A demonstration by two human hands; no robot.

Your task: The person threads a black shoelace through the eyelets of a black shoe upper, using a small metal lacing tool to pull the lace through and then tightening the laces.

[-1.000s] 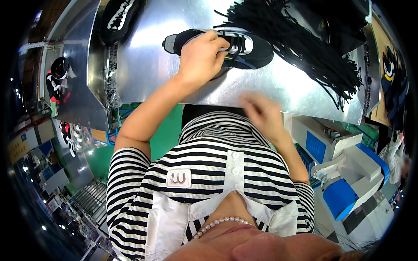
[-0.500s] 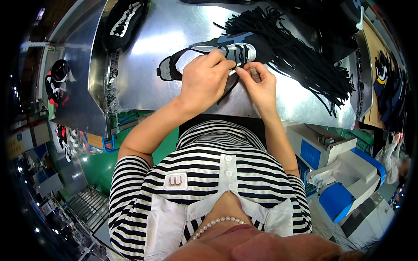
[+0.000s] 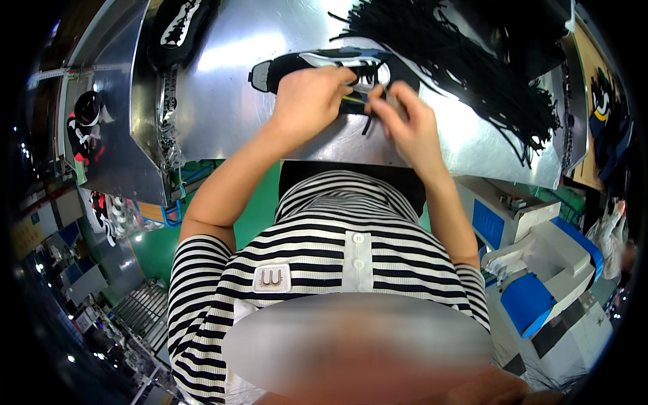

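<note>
A black, grey and blue shoe upper (image 3: pixel 290 64) lies on the metal table with its heel to the left and its toe to the right. Black lacing crosses its white front part. My left hand (image 3: pixel 309 100) rests over the middle of the upper, fingers closed on its near eyelet edge. My right hand (image 3: pixel 410 121), slightly blurred, pinches a black shoelace near the toe; the lace's loose end (image 3: pixel 366 126) hangs below the fingertips. Between both hands shows a thin yellow-green strip (image 3: pixel 354 100), too small to name. My left fingers hide part of the eyelets.
A thick bundle of black laces (image 3: pixel 466 84) covers the table's right side. Another black shoe upper (image 3: pixel 177 34) lies at the far left by the metal table's (image 3: pixel 223 128) raised edge. Shoe parts (image 3: pixel 86 125) sit further left. A white and blue machine (image 3: pixel 533 270) stands at lower right.
My left hand has shifted slightly left and up along the upper. The right hand has turned and moved a little right. The yellow-green strip now shows between them.
</note>
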